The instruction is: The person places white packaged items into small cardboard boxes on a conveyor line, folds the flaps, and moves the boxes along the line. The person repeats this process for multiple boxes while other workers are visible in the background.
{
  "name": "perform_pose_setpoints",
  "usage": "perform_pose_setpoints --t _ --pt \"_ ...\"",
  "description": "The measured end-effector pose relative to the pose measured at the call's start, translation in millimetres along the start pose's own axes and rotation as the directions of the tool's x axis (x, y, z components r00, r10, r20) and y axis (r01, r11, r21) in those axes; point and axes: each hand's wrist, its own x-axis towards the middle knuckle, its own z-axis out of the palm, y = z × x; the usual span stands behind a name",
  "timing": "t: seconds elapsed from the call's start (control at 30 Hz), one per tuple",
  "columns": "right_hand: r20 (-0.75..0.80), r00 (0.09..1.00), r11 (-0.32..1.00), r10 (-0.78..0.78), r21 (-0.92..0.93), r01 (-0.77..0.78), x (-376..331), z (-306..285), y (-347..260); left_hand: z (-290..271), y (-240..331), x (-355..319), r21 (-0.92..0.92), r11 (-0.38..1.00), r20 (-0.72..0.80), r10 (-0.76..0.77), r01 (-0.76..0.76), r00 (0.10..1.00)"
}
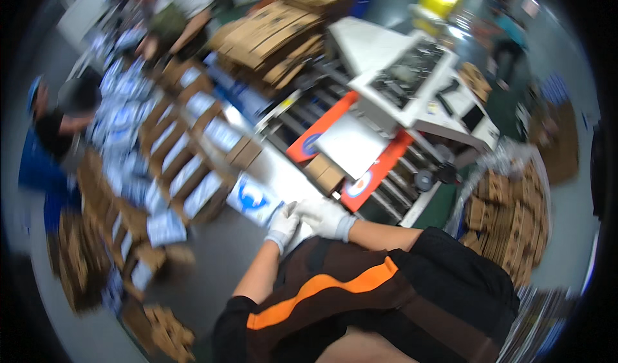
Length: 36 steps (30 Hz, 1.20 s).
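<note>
Both of my hands wear white gloves and meet close in front of my body at the table edge. My left hand [282, 226] is closed at the near right corner of a white and blue packet [253, 199], which lies flat at the table's edge. Against it rests my right hand [327, 219], its fingers curled toward the left one; what they hold, if anything, is hidden. A small brown carton [324, 173] sits on the machine just beyond my right hand. Blur softens the finger details.
Rows of open brown boxes [174, 153] with packets stand left. Ahead is a white machine [399, 83] with orange panels and rollers. Flat cartons are stacked behind [267, 34]; more fill a plastic-lined bin [508, 208] at right. Two people work at the far left.
</note>
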Motion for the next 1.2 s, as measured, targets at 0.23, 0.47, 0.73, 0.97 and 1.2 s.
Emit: perform_pose_setpoints --t 0.23,0.47,0.73,0.97,1.2 --pt "0.345 0.881 0.929 0.325 0.059 -0.366 24 65 36 -130 76 -172 0.697 0.717 -0.594 0.576 0.003 0.562" --pt "-0.034 0.974 0.866 0.222 -0.452 -0.213 106 80 -51 -225 120 -126 0.960 0.275 -0.236 0.673 0.059 0.701" --pt "-0.035 0.837 0.776 0.546 -0.357 -0.521 171 103 -27 -265 131 -74 0.959 0.240 -0.208 0.221 0.153 0.953" --pt "0.470 0.869 0.348 0.155 0.798 -0.493 134 25 -77 -253 89 -223 0.964 0.259 -0.104 0.164 0.059 0.981" --pt "-0.264 0.957 0.979 -0.121 0.126 0.158 289 87 -209 -221 78 -258 0.934 0.354 -0.136 0.489 -0.053 0.862"
